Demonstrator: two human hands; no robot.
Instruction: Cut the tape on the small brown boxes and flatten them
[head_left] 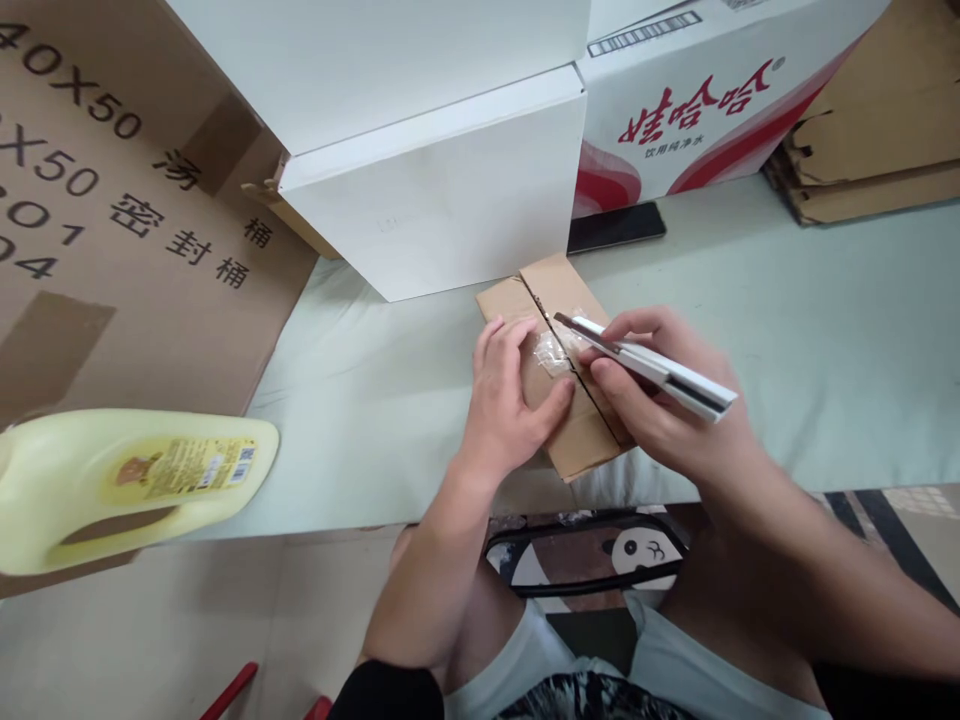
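A small brown cardboard box (559,290) lies on the pale green surface (375,400) near its front edge. My left hand (506,395) rests flat on the box's top with fingers stretched out, holding it down. My right hand (664,400) is closed around a white utility knife (652,365), whose blade tip touches the clear tape (553,350) along the box's centre seam.
A large white box (442,190) stands just behind the small one. A red-and-white printed carton (697,100) and a black phone (616,226) are at the back right, with flattened brown cardboard (870,130) beside them. A printed brown carton (112,230) and a yellow jug (127,480) are at the left.
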